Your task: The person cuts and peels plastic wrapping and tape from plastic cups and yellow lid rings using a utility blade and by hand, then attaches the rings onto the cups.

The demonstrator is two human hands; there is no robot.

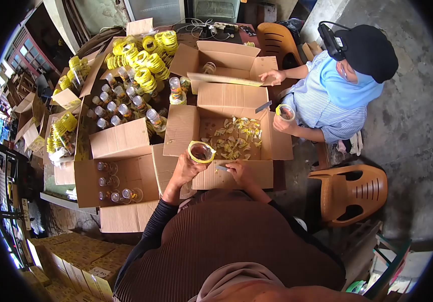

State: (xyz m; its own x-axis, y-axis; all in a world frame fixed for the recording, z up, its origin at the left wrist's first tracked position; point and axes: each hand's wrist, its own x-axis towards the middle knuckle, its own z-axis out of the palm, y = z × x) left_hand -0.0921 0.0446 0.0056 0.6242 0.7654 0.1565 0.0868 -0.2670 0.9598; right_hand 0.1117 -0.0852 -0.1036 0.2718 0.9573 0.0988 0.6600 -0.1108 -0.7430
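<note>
My left hand [185, 171] is wrapped round a clear plastic cup [201, 152] with a yellow rim and dark contents, held over the near left edge of an open cardboard box [182, 130]. Yellow scraps [239, 135] are scattered on that box's floor. To the right of the cup, my right hand [241, 173] grips a small grey blade [222, 168] above the box's near flap. Blade and cup are apart. Another box [138, 177] at the left holds several clear cups lying along its side.
Across at the right, a co-worker holds a cup [285, 112] and a blade [263, 106]. Cups [124, 110] and yellow rings [148, 60] crowd the back left. A second open box [226, 55] stands behind. An orange chair [349, 194] is at the right.
</note>
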